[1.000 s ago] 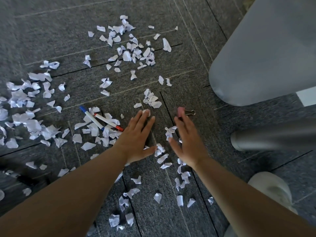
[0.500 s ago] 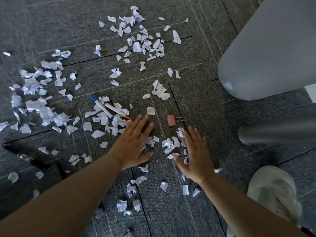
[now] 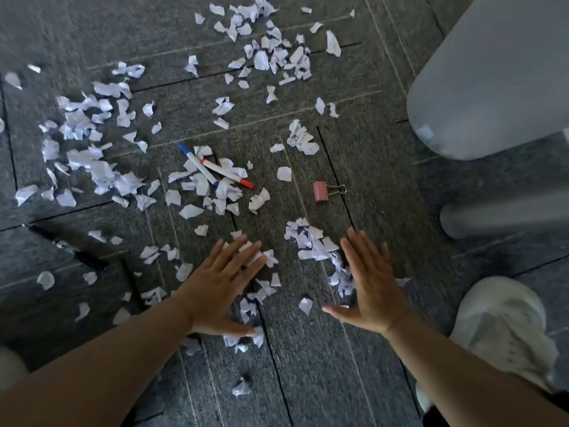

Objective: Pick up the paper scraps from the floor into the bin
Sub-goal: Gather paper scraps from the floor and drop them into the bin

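Observation:
White paper scraps (image 3: 92, 167) lie scattered over the grey carpet, with another cluster (image 3: 274, 50) further off. My left hand (image 3: 221, 285) lies flat, fingers straight, pressing on scraps near the middle. My right hand (image 3: 369, 285) is flat on its edge-side beside a small heap of scraps (image 3: 314, 245) gathered between the two hands. A pale translucent bin (image 3: 486, 78) lies on the carpet at the upper right. Neither hand grips anything.
Two markers, one blue-capped (image 3: 197, 163) and one red-capped (image 3: 228, 174), lie among scraps. A pink binder clip (image 3: 321, 191) sits above my right hand. A grey tube-like leg (image 3: 505, 220) crosses the right side. A white shoe (image 3: 505, 331) is lower right. A dark pen (image 3: 67, 248) lies left.
Both hands have slid toward me across the carpet, dragging scraps into a heap between them. The binder clip, once under my right fingertips, now lies uncovered.

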Demonstrator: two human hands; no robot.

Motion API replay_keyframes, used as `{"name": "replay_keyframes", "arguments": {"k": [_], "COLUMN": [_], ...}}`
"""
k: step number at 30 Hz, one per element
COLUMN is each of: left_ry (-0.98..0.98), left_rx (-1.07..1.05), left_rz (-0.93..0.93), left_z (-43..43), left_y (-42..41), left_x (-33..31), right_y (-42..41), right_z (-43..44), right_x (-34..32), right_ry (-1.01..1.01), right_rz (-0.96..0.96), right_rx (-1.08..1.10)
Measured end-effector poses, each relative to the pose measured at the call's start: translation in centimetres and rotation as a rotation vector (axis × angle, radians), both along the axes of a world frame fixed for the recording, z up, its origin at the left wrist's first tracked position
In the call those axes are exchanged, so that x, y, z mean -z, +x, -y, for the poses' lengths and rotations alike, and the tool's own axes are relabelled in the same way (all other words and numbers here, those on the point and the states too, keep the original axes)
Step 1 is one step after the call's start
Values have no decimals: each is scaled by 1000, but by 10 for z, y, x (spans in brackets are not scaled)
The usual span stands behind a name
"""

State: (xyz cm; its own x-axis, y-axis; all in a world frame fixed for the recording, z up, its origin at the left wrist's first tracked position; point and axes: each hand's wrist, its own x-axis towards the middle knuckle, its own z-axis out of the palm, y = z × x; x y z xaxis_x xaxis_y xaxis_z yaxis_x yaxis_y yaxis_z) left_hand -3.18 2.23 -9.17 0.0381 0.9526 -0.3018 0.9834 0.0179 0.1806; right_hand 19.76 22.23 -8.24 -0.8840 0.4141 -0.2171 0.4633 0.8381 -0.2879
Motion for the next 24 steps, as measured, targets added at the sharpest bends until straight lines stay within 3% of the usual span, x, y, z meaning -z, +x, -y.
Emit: {"name": "replay_keyframes", "arguments": {"k": [4, 8, 19, 24], "left_ry": [6, 53, 424, 422], "left_rx": [-29, -95, -376, -351], "left_rz": [-32, -53, -23, 26], "left_z": [-2, 0, -38, -47], "left_y": [23, 34, 38, 27], "left_x": [4, 9, 10, 9], "right_y": [17, 17, -80, -75], "right_z": [18, 28, 4, 13], "right_x": [5, 12, 12, 11], "right_ry": [28, 77, 119, 164], "right_rz": [86, 87, -52, -244], "right_rx": [-136, -124, -159, -168]}}
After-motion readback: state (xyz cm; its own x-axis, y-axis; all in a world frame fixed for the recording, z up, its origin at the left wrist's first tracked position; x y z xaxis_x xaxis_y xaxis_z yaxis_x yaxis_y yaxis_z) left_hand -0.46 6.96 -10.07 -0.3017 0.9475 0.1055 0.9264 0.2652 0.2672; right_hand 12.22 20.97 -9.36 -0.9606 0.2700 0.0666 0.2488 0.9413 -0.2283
